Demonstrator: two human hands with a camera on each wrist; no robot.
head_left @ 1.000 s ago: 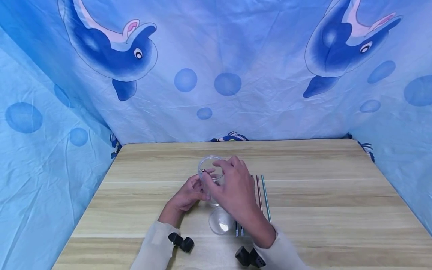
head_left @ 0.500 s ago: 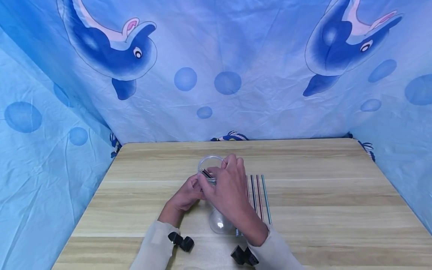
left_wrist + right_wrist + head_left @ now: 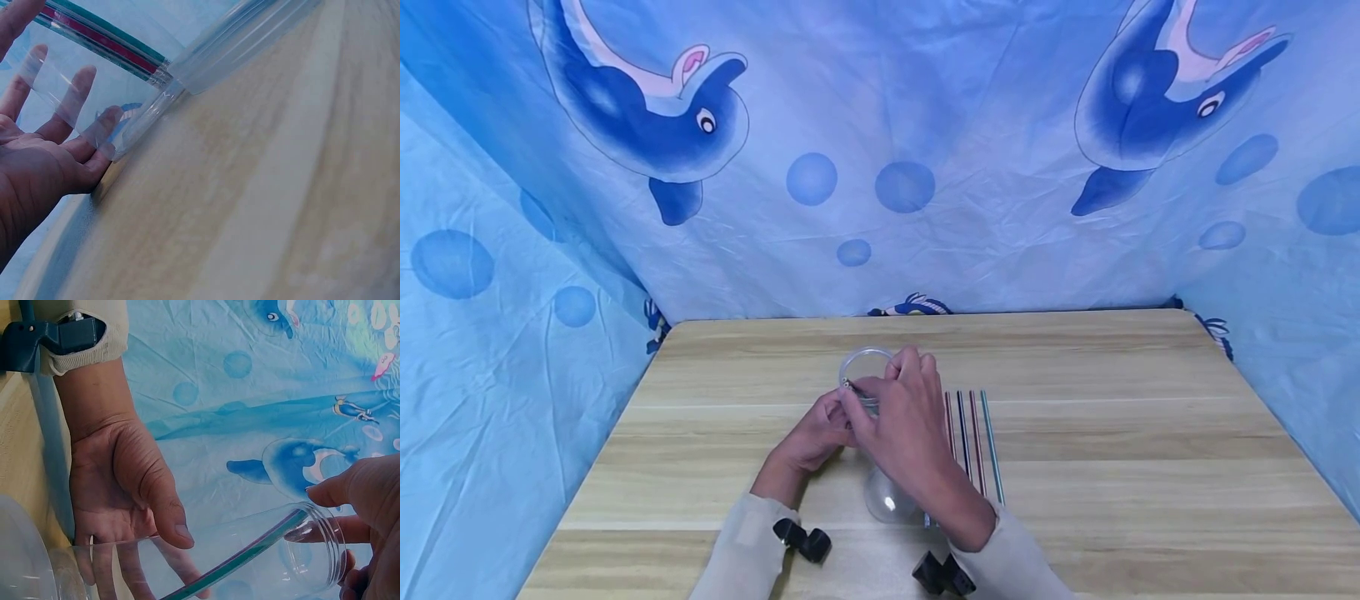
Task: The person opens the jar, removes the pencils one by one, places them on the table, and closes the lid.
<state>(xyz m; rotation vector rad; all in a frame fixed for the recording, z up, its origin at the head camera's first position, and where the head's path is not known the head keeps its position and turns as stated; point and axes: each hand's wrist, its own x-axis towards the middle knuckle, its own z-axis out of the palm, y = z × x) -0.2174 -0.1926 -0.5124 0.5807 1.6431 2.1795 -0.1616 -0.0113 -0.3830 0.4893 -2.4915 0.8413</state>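
A clear plastic jar (image 3: 325,550) stands on the table. My left hand (image 3: 816,429) grips its side, the thumb in front and the fingers behind the wall. Inside the jar lean several pencils (image 3: 103,37), teal and dark red among them, their lower ends on the bottom. At the jar's mouth, my right hand (image 3: 906,417) pinches the pencils' upper ends near the rim, with its thumb outside the rim. In the head view this hand covers much of the jar's body.
More pencils (image 3: 989,442) lie side by side to the right of the jar, partly under the right forearm. A clear round lid (image 3: 887,497) lies in front of the jar. A blue dolphin-print cloth (image 3: 880,108) hangs behind the table (image 3: 1150,417).
My right hand has shifted slightly left, and its index finger has lowered toward the thumb at the jar's rim. The pencil ends tilted there moved closer to the rim. My left hand stays put.
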